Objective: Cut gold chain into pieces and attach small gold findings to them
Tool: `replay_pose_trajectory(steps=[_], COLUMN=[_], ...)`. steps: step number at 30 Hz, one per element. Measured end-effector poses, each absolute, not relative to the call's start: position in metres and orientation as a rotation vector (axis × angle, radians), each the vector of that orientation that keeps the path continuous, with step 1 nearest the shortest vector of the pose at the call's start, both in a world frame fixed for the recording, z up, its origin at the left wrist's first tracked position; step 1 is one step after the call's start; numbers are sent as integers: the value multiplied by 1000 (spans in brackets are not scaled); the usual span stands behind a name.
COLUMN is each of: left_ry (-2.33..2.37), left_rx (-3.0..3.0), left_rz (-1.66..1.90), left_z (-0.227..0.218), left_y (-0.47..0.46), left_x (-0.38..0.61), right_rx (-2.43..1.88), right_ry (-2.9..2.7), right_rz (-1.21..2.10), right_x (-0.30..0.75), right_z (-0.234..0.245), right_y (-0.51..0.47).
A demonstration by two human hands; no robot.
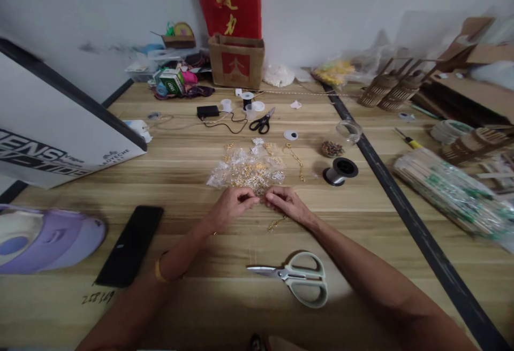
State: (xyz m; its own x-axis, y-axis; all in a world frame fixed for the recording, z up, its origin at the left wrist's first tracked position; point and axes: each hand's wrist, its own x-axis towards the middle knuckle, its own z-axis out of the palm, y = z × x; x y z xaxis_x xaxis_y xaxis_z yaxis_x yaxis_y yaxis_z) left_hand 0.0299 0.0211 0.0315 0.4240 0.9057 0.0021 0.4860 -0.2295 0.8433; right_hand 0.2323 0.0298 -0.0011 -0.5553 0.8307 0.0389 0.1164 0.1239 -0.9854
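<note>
Hands meet over the middle of the bench [180, 180]: your left hand [231, 204] and right hand [287, 201] press fingertip to fingertip just short of the pile of gold findings [249, 172], which lies in clear bags at 12 o'clock. Your right grip is pinched shut on a short gold chain [276, 223], whose loose end trails onto the wood at 6 o'clock of that hand. Your left grip is closed tight too, on a piece too small to make out. Grey-handled scissors [299, 279] lie unused at 6 o'clock, a black phone [130, 244] at 8 o'clock and a wire spool [340, 170] at 2 o'clock. A second chain [296, 161] rests beside the pile. With only this short length in hand and most findings bagged, the work looks to be at an early stage.
</note>
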Motion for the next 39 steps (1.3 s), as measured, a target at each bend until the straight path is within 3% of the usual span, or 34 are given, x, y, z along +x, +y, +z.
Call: replay_pose_trajectory(steps=[21,28,34,39], left_ry=[1177,1170,1223,1209], left_rx=[1846,1859,1938,1977], left_rz=[730,792,846,837], left_z=[30,20,14,10], left_y=[12,10,13,17], left_x=[21,23,22,20], right_rx=[-897,-938,-879,-949], right_ry=[-1694,-1508,-1447,-1442], right_rz=[1458,1539,1796,1732], right_x=[227,217,208,204], right_z=[6,9,7,0], right_y=[26,19,11,10])
